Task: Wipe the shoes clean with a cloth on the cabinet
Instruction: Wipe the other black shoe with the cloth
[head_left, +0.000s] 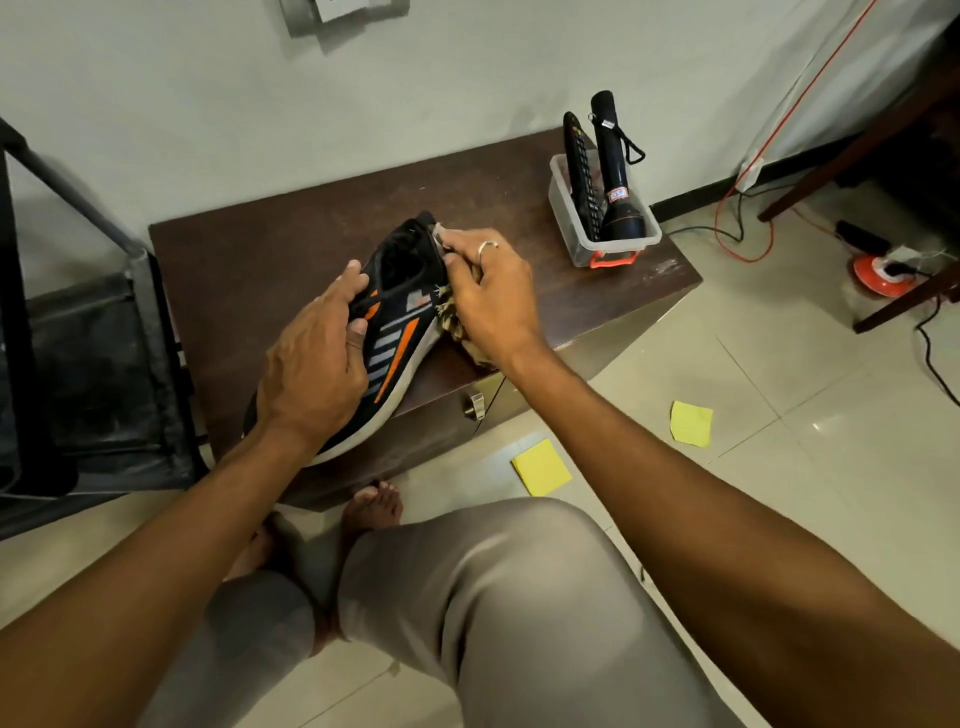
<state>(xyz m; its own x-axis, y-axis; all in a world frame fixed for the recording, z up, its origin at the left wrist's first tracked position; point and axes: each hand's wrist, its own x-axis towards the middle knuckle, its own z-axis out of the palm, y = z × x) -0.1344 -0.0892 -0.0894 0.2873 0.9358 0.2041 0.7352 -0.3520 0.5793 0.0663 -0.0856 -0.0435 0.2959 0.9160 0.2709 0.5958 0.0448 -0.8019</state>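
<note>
A black sports shoe (395, 332) with orange and grey stripes and a white sole lies tilted on its side on the dark brown cabinet (260, 249). My left hand (317, 358) grips the shoe over its laces and middle. My right hand (488, 296) is closed on a brownish patterned cloth (457, 322), pressed against the shoe's heel side. Most of the cloth is hidden under my fingers and palm. Only one shoe is in view.
A clear plastic box (582, 228) with a black torch (615, 171) and a remote stands at the cabinet's back right. A dark metal rack (93, 332) is at the left. Two yellow sheets (540, 467) lie on the tiled floor. Cables (743, 228) run at the right.
</note>
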